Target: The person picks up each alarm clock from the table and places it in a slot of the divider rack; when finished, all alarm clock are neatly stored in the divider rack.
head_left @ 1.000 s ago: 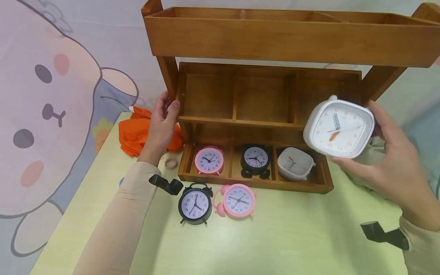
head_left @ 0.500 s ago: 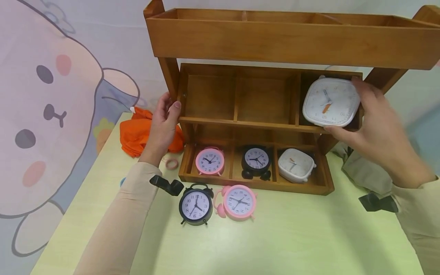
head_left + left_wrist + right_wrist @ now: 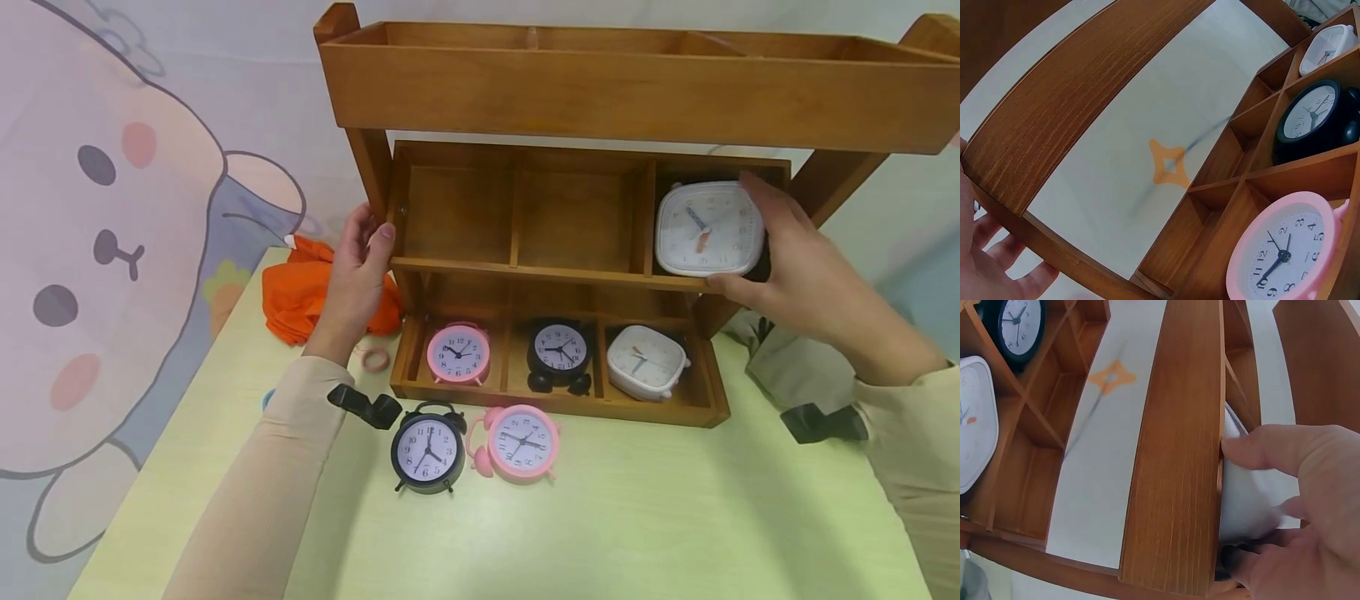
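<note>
My right hand grips a white rounded-square alarm clock by its right side, thumb low on the front. The clock sits in the right compartment of the wooden shelf's middle tier, its face outward with the numerals upside down. In the right wrist view the shelf's front board partly hides this clock. My left hand holds the left side of the shelf at the middle tier, thumb in front. Its fingertips curl by the side rail in the left wrist view.
In the bottom tier sit a pink alarm clock, a black one upside down, and another white clock. A black clock and a pink clock lie before the shelf. Orange cloth lies left, grey-green cloth right.
My right hand has carried the white clock from in front of the shelf into the middle tier's right compartment, then shifted it slightly left and down. The left hand keeps its place.
</note>
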`<state>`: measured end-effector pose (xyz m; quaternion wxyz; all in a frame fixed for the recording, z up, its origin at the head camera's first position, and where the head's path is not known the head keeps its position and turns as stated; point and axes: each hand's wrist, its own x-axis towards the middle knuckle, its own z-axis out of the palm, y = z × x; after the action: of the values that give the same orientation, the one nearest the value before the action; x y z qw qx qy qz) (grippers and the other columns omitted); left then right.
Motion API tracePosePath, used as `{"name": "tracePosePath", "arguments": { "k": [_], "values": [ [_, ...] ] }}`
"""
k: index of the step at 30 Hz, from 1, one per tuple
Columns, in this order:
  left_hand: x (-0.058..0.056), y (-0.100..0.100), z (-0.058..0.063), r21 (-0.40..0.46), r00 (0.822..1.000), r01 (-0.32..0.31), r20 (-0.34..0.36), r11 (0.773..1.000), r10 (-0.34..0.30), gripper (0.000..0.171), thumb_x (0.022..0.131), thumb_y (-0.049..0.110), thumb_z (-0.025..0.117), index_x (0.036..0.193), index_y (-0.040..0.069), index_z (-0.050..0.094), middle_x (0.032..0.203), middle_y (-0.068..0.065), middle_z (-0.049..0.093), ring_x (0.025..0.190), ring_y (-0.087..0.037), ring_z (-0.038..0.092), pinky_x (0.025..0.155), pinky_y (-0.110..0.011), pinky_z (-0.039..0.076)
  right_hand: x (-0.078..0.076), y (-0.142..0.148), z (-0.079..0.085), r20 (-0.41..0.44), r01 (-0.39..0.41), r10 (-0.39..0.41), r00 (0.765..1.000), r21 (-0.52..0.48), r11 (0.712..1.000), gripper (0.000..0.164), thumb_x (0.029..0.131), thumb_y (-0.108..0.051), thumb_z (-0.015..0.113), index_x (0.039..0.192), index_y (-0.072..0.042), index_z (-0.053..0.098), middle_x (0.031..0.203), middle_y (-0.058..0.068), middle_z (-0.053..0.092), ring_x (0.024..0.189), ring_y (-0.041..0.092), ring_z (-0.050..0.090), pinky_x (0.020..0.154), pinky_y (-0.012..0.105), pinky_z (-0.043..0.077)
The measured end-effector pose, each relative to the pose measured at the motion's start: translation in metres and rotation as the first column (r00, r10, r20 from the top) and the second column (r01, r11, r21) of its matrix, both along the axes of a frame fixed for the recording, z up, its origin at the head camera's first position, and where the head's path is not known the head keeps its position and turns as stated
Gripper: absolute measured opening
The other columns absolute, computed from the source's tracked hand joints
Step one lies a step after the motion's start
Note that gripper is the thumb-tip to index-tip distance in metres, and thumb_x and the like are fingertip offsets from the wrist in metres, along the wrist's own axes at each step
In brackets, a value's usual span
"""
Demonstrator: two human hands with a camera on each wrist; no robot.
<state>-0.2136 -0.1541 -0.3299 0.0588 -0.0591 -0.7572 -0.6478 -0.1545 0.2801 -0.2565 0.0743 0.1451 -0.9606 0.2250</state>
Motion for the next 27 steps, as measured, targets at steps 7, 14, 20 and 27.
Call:
{"name": "tracePosePath", "arguments": {
  "k": [7,14,20,27],
  "values": [
    [0.003,0.000,-0.001,0.004,1.000,-0.005,0.005,1.000,0.005,0.054,0.103,0.038,0.049,0.152,0.024,0.030,0.155,0.000,0.038,0.142,-0.020,0.040,0.116,-0.042,0.037,0.009,0.005,-0.005,0.093,-0.031,0.043,0.995,-0.123,0.992,0.095,0.084,0.002,0.072,0.156,-0.001,0.010,0.157,0.031,0.021,0.139,0.052,0.032,0.113,0.035,0.035],
    [0.003,0.000,-0.001,-0.002,1.000,-0.006,-0.008,1.000,0.006,0.055,0.103,0.037,0.048,0.153,0.022,0.030,0.155,-0.002,0.038,0.142,-0.021,0.040,0.116,-0.042,0.037,0.051,0.003,-0.009,-0.042,0.017,-0.022,0.999,-0.111,0.994,0.088,0.084,-0.009,0.076,0.155,-0.006,0.024,0.154,0.026,0.033,0.129,0.043,0.050,0.107,0.002,0.027],
    [0.000,0.000,-0.001,0.015,1.000,0.006,-0.024,1.000,-0.005,0.055,0.103,0.035,0.048,0.152,0.019,0.030,0.154,-0.004,0.039,0.141,-0.022,0.041,0.116,-0.042,0.037,0.090,-0.025,-0.034,-0.151,-0.080,0.049,0.987,-0.207,0.975,0.081,0.076,0.002,0.079,0.147,-0.013,0.044,0.144,0.013,0.050,0.113,-0.020,0.043,0.094,-0.004,0.033],
    [0.000,0.001,0.000,0.015,1.000,0.002,-0.013,1.000,-0.001,0.055,0.104,0.035,0.048,0.153,0.020,0.030,0.155,-0.003,0.038,0.142,-0.022,0.040,0.117,-0.042,0.036,0.116,-0.065,-0.076,0.076,-0.075,0.105,0.992,-0.322,0.944,0.060,0.086,-0.011,0.076,0.140,-0.018,0.051,0.136,0.002,0.059,0.105,0.003,0.064,0.091,0.011,0.049]
  ]
}}
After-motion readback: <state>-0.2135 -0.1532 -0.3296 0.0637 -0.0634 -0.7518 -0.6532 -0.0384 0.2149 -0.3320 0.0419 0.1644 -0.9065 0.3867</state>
